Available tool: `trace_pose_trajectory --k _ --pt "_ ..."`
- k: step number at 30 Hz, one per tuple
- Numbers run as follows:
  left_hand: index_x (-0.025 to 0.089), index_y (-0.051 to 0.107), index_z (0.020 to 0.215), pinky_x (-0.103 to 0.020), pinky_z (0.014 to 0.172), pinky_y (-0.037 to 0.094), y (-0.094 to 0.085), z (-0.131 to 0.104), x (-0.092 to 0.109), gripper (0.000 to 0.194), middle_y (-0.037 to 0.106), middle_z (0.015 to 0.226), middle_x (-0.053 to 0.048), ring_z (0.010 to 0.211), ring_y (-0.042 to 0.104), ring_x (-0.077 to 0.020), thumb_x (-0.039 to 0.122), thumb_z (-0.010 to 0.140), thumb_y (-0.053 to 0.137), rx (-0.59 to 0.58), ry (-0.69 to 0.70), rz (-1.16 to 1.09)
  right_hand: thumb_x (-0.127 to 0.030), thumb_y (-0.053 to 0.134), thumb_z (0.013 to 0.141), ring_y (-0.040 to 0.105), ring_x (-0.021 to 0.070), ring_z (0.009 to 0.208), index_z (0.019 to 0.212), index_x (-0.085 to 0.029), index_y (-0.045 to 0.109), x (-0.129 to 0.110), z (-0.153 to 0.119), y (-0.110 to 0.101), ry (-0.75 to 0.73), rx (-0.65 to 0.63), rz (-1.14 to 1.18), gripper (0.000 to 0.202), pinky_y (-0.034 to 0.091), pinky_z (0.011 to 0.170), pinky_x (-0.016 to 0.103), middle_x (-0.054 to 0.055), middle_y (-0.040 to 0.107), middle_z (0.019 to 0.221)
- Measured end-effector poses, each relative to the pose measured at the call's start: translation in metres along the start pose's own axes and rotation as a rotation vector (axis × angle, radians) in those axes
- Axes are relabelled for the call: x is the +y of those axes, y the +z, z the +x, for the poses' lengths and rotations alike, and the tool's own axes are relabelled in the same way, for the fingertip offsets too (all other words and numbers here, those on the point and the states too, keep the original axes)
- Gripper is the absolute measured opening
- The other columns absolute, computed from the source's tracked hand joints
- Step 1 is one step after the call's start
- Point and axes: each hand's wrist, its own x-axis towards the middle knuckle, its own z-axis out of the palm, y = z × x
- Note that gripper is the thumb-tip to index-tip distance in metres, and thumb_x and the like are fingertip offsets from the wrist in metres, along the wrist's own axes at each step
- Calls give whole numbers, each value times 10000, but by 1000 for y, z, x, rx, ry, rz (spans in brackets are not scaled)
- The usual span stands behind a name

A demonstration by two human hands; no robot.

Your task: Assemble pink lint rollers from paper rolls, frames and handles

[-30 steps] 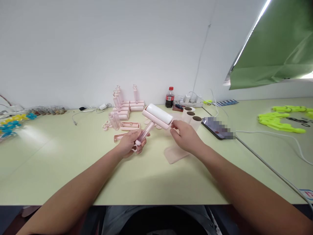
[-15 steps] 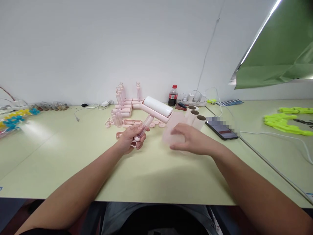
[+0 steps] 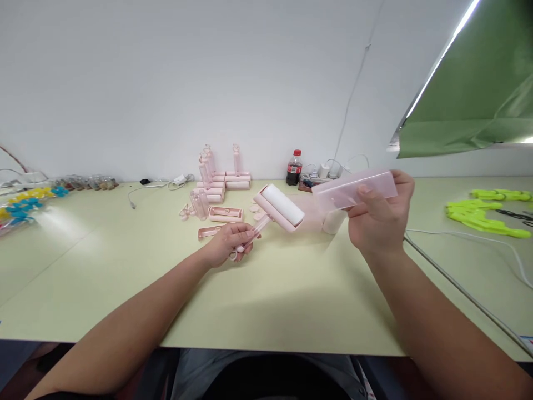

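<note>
My left hand (image 3: 230, 243) is closed round the clear handle of a pink lint roller (image 3: 280, 207), whose white roll faces up and to the right above the table. In my right hand (image 3: 381, 214), raised at the right, is a translucent pink cover (image 3: 353, 191), gripped between thumb and fingers. A gap lies between the cover and the roller head. Near my left hand rest two open pink roller shells, one (image 3: 225, 214) behind it and another (image 3: 209, 232) partly hidden by it. Clear handles (image 3: 199, 204) stand just behind the shells.
Finished-looking pink rollers (image 3: 237, 180) stand at the back by the wall. A cola bottle (image 3: 293, 168) and a power strip (image 3: 320, 180) are right of them. White paper rolls (image 3: 333, 221) are partly hidden behind the cover. Neon-green pieces (image 3: 483, 216) and cables lie at the right.
My right hand has closed on the translucent cover and lifted it up and right. The roller in my left hand has turned and its head now sits lower and nearer.
</note>
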Motion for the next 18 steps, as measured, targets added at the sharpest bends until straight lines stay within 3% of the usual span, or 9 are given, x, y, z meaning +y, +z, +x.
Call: trace_pose_trajectory --k 5,9,14,18 --pt "140 660 893 -185 361 231 4 -2 -3 417 583 579 5 389 459 -67 532 762 718 -107 -23 61 -218 801 663 616 155 807 955 -275 539 6 -4 4 104 43 98 397 543 646 289 -29 576 894" --pt "139 664 925 -184 373 256 7 -3 -5 410 597 602 6 401 469 -66 516 774 714 -170 -45 82 -261 766 749 664 202 915 1071 -288 574 14 -12 8 148 15 112 376 578 740 358 11 644 970" --pt "126 652 912 -186 379 253 10 -4 -3 432 588 582 9 412 439 -61 518 755 741 -251 -111 93 -258 757 791 674 190 966 990 -299 637 18 -15 8 118 32 193 236 581 834 371 -4 689 997" --pt "131 656 923 -187 383 275 12 -5 -3 411 587 589 16 424 433 -59 499 762 745 -305 -142 100 -252 740 816 677 175 1012 1048 -312 658 22 -17 9 150 54 240 254 569 896 376 -12 705 1029"
